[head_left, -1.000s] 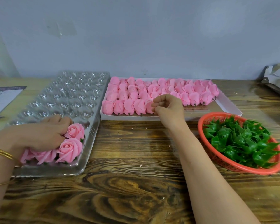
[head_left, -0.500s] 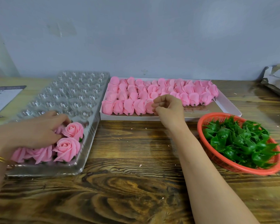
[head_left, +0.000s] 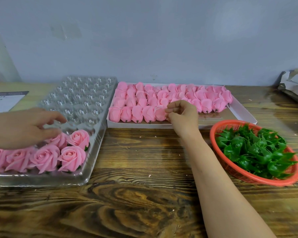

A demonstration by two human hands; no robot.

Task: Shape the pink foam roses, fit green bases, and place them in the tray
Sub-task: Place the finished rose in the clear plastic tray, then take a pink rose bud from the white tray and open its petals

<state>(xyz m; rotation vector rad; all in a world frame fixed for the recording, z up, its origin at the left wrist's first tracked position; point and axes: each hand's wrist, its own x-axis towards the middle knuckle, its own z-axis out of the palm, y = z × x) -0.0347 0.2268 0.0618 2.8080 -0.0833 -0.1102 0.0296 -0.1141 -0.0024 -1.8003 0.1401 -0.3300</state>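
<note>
A clear plastic tray lies at the left, with several finished pink roses in its near rows. My left hand hovers over the roses at the tray's left side, fingers stretched out and holding nothing. The white box at the back centre holds rows of closed pink foam buds. My right hand reaches into the box's front row, its curled thumb and fingertips pinching one bud. Green bases fill a red basket at the right.
Everything stands on a wooden table against a grey wall. A printed paper lies at the far left, and a torn cardboard package sits at the back right. Bare wood runs between the tray and the basket.
My left hand has lifted off the finished roses and drawn back to the left, uncovering them. My right hand has stayed at the same bud in the box.
</note>
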